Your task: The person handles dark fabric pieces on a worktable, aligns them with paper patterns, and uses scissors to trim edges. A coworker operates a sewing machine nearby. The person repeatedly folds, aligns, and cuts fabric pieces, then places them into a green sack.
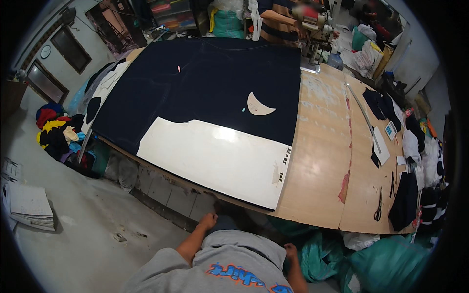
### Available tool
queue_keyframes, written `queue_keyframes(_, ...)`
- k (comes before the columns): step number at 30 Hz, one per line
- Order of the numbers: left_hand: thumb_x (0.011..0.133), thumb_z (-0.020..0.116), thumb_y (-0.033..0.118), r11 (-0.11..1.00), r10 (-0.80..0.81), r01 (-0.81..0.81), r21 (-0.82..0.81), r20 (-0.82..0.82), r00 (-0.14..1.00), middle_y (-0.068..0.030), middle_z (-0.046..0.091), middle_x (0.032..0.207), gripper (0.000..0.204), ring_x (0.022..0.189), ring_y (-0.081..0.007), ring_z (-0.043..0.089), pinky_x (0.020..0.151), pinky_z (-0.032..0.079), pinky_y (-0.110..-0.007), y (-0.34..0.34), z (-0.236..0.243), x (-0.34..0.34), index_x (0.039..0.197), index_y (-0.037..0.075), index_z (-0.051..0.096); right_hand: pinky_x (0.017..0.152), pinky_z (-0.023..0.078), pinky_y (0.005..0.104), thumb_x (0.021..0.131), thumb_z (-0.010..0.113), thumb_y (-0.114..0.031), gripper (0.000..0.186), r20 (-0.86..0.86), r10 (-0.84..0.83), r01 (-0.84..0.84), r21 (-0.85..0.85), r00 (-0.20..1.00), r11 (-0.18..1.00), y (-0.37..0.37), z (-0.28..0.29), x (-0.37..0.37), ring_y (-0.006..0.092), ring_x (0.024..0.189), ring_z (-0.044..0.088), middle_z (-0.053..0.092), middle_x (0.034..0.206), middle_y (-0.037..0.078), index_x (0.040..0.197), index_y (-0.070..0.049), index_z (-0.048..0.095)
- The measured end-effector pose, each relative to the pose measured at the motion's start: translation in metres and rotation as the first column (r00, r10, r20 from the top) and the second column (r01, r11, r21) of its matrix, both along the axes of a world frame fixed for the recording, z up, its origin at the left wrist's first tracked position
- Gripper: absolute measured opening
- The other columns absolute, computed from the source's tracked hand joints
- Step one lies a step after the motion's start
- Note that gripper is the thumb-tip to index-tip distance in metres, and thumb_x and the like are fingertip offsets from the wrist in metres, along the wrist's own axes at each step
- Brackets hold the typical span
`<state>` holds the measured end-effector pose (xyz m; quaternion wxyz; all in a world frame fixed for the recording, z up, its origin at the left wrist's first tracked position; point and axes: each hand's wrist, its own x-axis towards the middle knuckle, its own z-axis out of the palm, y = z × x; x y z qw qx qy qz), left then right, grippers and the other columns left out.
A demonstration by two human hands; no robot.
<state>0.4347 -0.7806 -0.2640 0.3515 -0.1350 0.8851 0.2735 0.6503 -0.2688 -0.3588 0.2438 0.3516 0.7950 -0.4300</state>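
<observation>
My left hand (209, 219) hangs in front of the table's near edge with its fingers curled; I cannot make out what, if anything, is in it. My right hand (291, 251) is low beside my body, its fingers mostly hidden. Nearest to them, a large white pattern sheet (210, 156) lies on dark navy fabric (137, 88) spread over the wooden table (312, 185). A cream crescent-shaped piece (259, 105) rests farther back on the fabric, beside a small teal chalk (243, 110). A pink chalk (179, 69) lies toward the back left.
Another person (276, 24) stands behind a cutting machine (313, 34) at the far edge. Scissors (378, 205), a long metal ruler (362, 115) and dark cloth (405, 200) occupy the table's right. Green sacks (386, 263) are low at right, cloth piles (56, 129) at left.
</observation>
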Motion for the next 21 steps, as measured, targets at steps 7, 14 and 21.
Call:
queue_keyframes(7, 0.107, 0.062, 0.039, 0.995, 0.028, -0.031, 0.093, 0.034, 0.999, -0.0232, 0.077, 0.13, 0.044, 0.126, -0.0409, 0.071, 0.107, 0.054, -0.049, 0.006, -0.014, -0.008, 0.134, 0.007, 0.075, 0.108, 0.056, 0.0528, 0.1, 0.063, -0.025, 0.028, 0.114, 0.416, -0.427, 0.095, 0.902, 0.899, 0.011, 0.087, -0.038, 0.0418, 0.124, 0.072, 0.078, 0.126, 0.019, 0.119, -0.013, 0.08)
queue_keyframes(14, 0.104, 0.064, 0.038, 0.972, 0.056, -0.065, 0.226, 0.047, 0.997, -0.026, 0.072, 0.139, 0.051, 0.132, -0.044, 0.067, 0.111, 0.053, -0.048, 0.007, -0.041, -0.055, 0.14, 0.003, 0.072, 0.101, 0.059, 0.056, 0.106, 0.06, -0.056, 0.057, -0.003, -0.283, 0.27, -0.288, 0.959, 0.919, 0.025, 0.06, -0.052, 0.0401, 0.125, 0.073, 0.074, 0.133, 0.02, 0.143, -0.013, 0.065)
queue_keyframes(21, 0.104, 0.063, 0.038, 0.97, 0.158, -0.165, 0.178, 0.051, 0.986, -0.0284, 0.067, 0.145, 0.056, 0.137, -0.0456, 0.063, 0.116, 0.05, -0.049, -0.021, -0.047, -0.042, 0.144, -0.002, 0.067, 0.116, 0.038, 0.0791, 0.1, 0.056, -0.081, 0.096, 0.031, -0.984, 0.757, -0.643, 0.174, 0.114, -0.047, 0.117, -0.166, 0.0524, 0.148, 0.044, 0.039, 0.17, 0.022, 0.169, -0.02, 0.031)
